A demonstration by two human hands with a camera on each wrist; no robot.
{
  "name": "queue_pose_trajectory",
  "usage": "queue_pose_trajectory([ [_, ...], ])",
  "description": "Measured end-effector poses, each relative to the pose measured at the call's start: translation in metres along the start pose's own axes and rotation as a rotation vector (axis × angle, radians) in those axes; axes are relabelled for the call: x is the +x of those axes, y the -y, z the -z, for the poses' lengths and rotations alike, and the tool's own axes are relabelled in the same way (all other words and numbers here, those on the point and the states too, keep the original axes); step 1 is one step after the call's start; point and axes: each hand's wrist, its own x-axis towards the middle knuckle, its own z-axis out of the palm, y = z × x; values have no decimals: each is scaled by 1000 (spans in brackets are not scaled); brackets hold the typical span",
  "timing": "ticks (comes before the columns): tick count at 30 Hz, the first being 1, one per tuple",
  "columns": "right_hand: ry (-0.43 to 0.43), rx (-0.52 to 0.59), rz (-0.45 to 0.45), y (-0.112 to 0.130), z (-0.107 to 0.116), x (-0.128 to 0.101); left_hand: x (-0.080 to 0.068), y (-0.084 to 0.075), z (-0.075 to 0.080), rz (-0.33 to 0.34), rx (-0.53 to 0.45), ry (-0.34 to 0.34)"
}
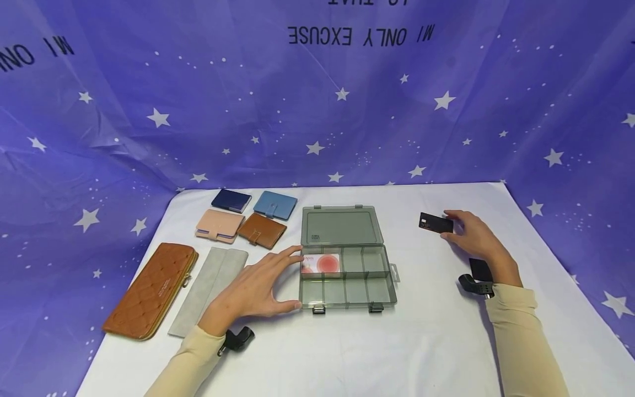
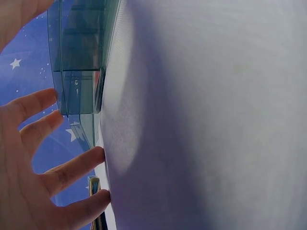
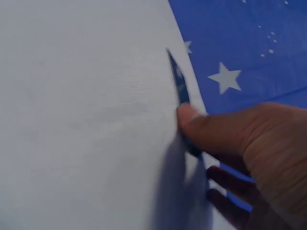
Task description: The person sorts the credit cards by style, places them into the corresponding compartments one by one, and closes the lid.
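A person's right hand [image 1: 475, 234] pinches a black card [image 1: 436, 223] between thumb and fingers, lifted just above the white bench [image 1: 436, 342], well right of an open grey compartment box [image 1: 347, 289]. The left hand [image 1: 258, 286], fingers spread and holding nothing, touches the box's left wall (a red-and-white card [image 1: 321, 263] lies in its back-left compartment).

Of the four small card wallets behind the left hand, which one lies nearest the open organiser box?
The tan brown wallet. It lies just left of the box lid, while the pink, navy and light blue ones sit farther left or farther back.
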Motion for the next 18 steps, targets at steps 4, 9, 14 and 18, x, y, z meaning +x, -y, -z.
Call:
queue_pose_trajectory([
  [4,16,-7,-4,-4,3,-3,1,1,0,-1,7,2],
  [9,-2,-13,2,-2,4,-2,0,0,0,2,1,3],
  [14,-38,14,-17,6,3,0,1,0,-2,-4,9,-9],
  [18,-77,44,-12,18,0,-1,0,0,-2,4,11,-1],
])
